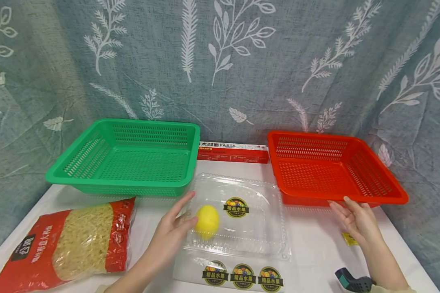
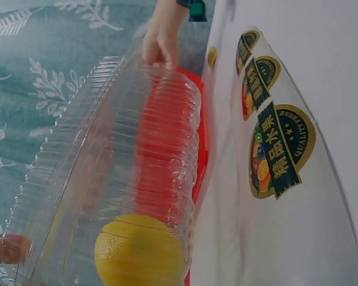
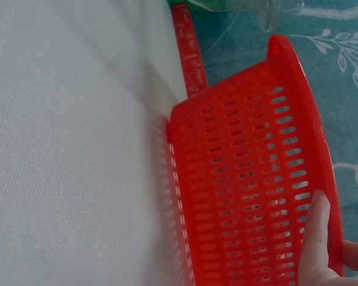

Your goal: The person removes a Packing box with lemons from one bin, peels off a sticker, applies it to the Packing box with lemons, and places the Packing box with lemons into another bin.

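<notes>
A clear plastic fruit box (image 1: 256,240) with a round fruit sticker lies mid-table. Inside its left part is a yellow lemon (image 1: 207,221), also visible through the box wall in the left wrist view. My left hand (image 1: 173,226) is at the box's left edge, thumb and forefinger spread apart, thumb tip close to the lemon. On the right, my right hand (image 1: 359,221) holds the front rim of a red plastic basket (image 1: 311,195). The right wrist view shows the thumb (image 3: 316,235) against the basket's outer slotted wall and another finger over the rim.
A green basket (image 1: 132,189) stands at the back left. A red pasta box (image 1: 234,154) lies between the baskets, before a patterned curtain. At the left is a bag of pasta (image 1: 80,240). A sheet with three stickers (image 1: 243,276) lies in front, a small yellow packet (image 1: 349,239) at right.
</notes>
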A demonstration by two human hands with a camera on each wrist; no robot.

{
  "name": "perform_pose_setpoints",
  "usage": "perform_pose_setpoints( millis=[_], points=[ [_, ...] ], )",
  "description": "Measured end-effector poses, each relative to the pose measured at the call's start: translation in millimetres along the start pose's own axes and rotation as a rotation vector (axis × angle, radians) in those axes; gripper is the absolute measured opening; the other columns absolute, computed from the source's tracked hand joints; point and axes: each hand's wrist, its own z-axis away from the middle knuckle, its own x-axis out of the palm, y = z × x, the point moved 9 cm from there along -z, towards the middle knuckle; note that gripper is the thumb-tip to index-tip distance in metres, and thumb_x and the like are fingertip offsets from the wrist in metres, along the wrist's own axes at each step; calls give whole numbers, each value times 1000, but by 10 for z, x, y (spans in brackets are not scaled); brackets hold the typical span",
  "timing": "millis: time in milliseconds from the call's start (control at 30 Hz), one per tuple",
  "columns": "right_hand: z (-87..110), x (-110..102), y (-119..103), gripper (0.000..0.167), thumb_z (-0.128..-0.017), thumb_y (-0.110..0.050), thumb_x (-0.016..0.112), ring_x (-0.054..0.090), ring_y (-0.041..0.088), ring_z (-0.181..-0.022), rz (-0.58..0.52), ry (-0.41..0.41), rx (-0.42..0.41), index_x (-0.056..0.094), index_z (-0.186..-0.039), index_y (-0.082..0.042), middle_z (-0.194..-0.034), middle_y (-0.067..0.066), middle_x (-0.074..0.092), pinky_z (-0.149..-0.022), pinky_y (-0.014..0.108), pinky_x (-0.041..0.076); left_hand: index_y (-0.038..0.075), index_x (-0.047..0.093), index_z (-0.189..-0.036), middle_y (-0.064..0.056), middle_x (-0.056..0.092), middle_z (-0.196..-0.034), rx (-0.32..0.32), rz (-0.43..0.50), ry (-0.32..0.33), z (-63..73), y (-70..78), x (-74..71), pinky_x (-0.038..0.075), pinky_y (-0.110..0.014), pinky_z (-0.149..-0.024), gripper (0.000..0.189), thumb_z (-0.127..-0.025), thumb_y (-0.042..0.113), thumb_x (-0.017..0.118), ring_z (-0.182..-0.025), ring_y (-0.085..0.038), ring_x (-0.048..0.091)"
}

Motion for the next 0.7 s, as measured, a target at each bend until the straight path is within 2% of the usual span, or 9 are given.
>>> perform_pose_setpoints(
  millis=[133, 367, 700],
  points=[
    [-8, -2, 12, 48, -93, -10, 51, 66, 21, -84, 9, 8, 15, 15, -119, -27, -121, 0, 28, -91, 37, 40, 17, 33, -141, -7, 18, -150, -13, -4, -8, 25, 24, -26, 34, -47, -98, 56, -90, 6, 52, -127, -41, 31],
    [-9, -12, 31, 49, -92, -10, 51, 66, 23, -86, -24, 8, 35, 17, -120, -30, -122, 0, 30, -93, 37, 39, 19, 32, -141, -7, 17, -150, 21, 4, -21, 38, 159, -28, 33, -51, -97, 56, -90, 9, 52, -128, -41, 30],
    [-1, -28, 26, 51, -92, -11, 52, 66, 22, -86, -3, 24, 23, 16, -120, -31, -121, -1, 31, -92, 38, 40, 16, 33, -141, -5, 18, -150, 22, 47, -24, -37, 228, 33, 31, -50, -100, 55, -91, 6, 51, -129, -38, 29]
  ],
)
